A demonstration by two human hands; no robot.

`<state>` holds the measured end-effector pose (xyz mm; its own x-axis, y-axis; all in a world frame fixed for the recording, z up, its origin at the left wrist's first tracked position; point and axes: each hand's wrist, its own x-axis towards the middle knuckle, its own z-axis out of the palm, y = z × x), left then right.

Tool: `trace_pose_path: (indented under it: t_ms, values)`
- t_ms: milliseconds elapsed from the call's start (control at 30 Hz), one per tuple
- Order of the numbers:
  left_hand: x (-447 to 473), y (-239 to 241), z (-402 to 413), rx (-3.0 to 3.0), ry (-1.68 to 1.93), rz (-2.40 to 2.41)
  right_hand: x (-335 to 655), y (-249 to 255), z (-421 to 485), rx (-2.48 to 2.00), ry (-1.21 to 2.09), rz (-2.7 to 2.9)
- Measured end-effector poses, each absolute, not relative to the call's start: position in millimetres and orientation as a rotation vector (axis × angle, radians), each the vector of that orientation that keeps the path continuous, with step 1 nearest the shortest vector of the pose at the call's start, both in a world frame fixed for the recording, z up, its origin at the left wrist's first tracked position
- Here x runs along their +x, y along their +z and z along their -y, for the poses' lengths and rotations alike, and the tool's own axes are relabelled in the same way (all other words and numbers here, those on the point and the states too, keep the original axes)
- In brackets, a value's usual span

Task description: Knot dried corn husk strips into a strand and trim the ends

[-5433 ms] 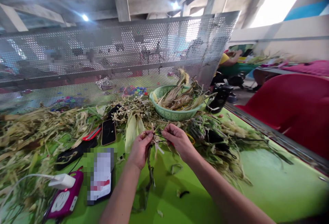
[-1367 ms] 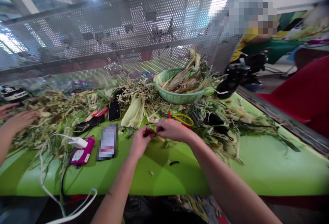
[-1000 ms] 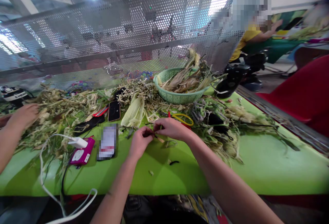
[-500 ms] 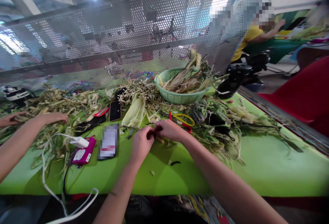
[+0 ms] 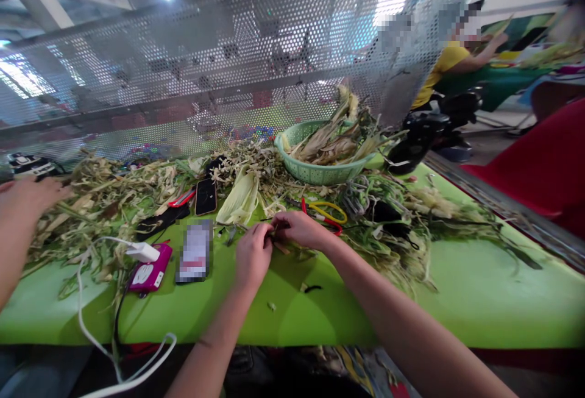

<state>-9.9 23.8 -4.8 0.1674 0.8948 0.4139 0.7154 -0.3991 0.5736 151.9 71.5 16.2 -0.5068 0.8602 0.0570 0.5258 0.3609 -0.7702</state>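
Observation:
Over the green tabletop point(image 5: 292, 319), my left hand point(image 5: 254, 252) and my right hand point(image 5: 298, 228) meet with fingertips pinched together. Between them is a thin strip of corn husk point(image 5: 273, 234), mostly hidden by my fingers. Loose ends of husk point(image 5: 284, 248) lie under my right hand. Just beyond my left hand rests a broad pale corn husk point(image 5: 240, 198). Scissors with red and yellow handles point(image 5: 328, 212) lie past my right hand. To the left is a phone point(image 5: 194, 252) with a blurred screen.
A green basket point(image 5: 322, 174) of dried husks stands at the back, before a perforated metal screen point(image 5: 183, 81). Husk scraps point(image 5: 114, 191) heap on the left, where another person's hand point(image 5: 34, 194) reaches in. A pink power bank point(image 5: 150, 270) trails a white cable. A red chair point(image 5: 539, 166) is at right.
My two hands stay together, with the fingers shifting slightly around the strip. The other person's arm at left has drawn back and up toward the left edge.

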Motion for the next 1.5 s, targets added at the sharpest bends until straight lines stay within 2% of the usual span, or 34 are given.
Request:
trace_pose_path:
  t_ms: [667,1100,1500]
  values:
    - [-10,-5,-23,2.37,0.923,-1.662,147,0,-77,-1.161,0.949,2.125]
    - [-10,-5,-23,2.372,0.958,-1.578,146,-7,-81,-1.154,0.976,2.128]
    - [-13,-8,-27,2.198,1.029,-1.725,146,4,-77,-1.214,0.953,2.119]
